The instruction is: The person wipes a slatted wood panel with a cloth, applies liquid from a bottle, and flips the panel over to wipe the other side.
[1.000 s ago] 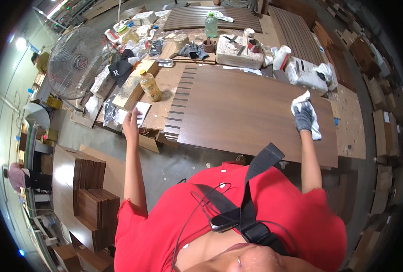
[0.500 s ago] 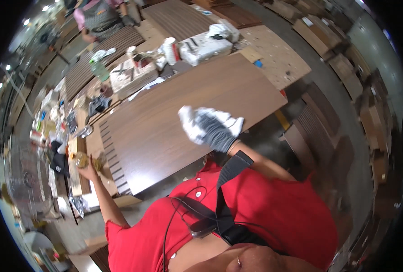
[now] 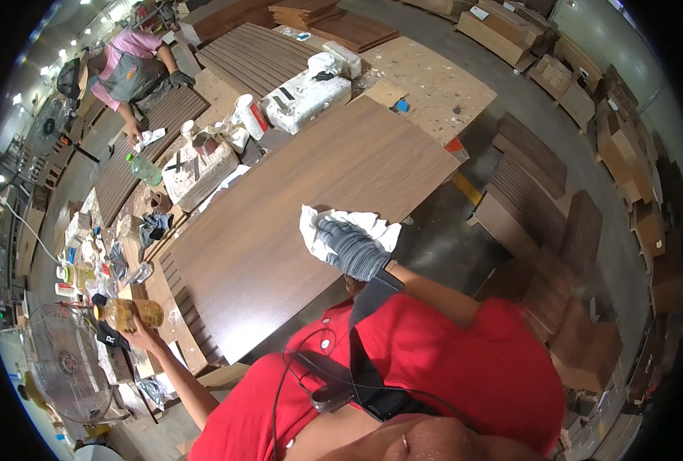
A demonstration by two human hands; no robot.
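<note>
My right hand point(image 3: 350, 246), in a grey striped glove, is closed on a white cloth point(image 3: 386, 232) and presses it on a smooth brown wood panel point(image 3: 303, 184), close to the panel's near edge. Bare, my left hand point(image 3: 145, 336) grips a clear bottle point(image 3: 145, 313) of yellowish-brown contents. This bottle lies almost sideways in the hand, left of the panel's slotted end, its neck pointing left. The fingers on the bottle's far side are hidden.
Behind the panel stand white foam blocks point(image 3: 307, 104), a white-and-red container point(image 3: 251, 117) and a green-tinted bottle point(image 3: 145, 170). A co-worker point(image 3: 134, 73) handles a slatted panel at far left. A fan point(image 3: 66, 361) stands left; stacked panels point(image 3: 525, 192) are at right.
My view has shifted. The bottle in my left hand now shows more plainly and lies sideways. My right hand and the cloth sit nearer the panel's near edge.
</note>
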